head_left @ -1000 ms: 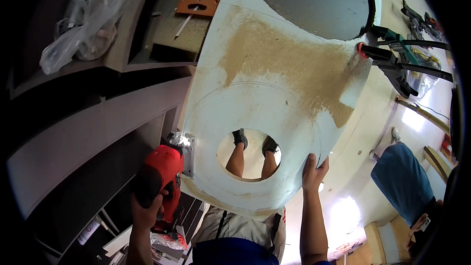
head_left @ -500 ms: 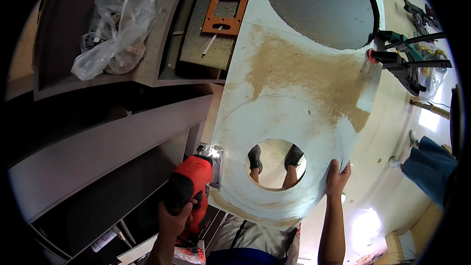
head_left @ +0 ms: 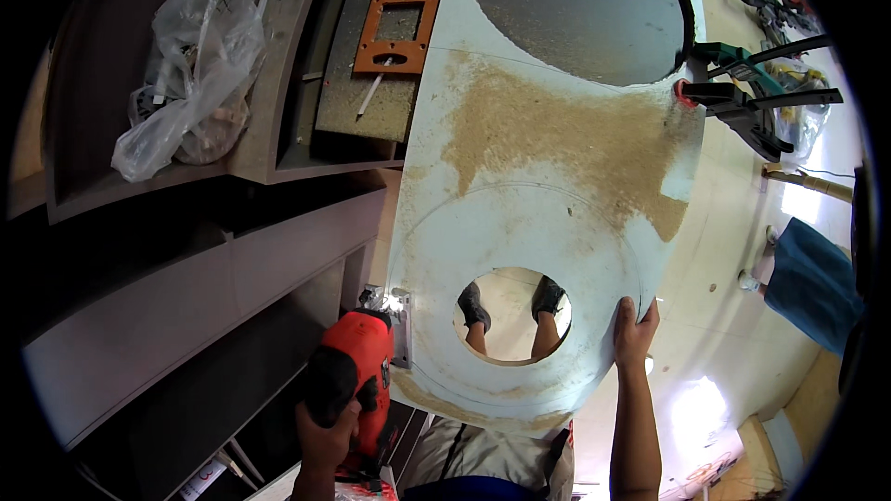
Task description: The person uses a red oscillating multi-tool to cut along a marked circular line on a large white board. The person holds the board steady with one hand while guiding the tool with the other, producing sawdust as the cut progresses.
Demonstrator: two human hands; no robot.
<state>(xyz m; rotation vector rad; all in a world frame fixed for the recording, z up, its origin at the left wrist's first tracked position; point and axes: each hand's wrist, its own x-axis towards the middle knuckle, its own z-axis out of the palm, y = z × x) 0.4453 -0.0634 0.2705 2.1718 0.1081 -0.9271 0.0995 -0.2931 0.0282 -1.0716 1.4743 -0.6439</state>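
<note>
My left hand [head_left: 327, 434] is closed round the handle of a red and black jigsaw [head_left: 373, 343]. Its metal base plate rests along the left edge of a pale board [head_left: 548, 223], and a light shines at its front. The blade itself cannot be made out. A round hole passes through the board near me, with a drawn circle around it. My right hand [head_left: 636, 339] grips the board's right edge, thumb on top and fingers mostly hidden beneath. Brown sawdust [head_left: 566, 130] lies across the board's middle.
Black clamps [head_left: 742, 102] hold the board's far right edge, beside a large round opening. An orange template [head_left: 399, 19] and a plastic bag [head_left: 200, 65] lie on dark cabinet parts [head_left: 186, 306] at left. Another person [head_left: 812, 264] is at right.
The whole view has shifted a little, so the far board and clamps appear farther left. My right hand keeps its place on the edge, and the jigsaw stays at the left edge.
</note>
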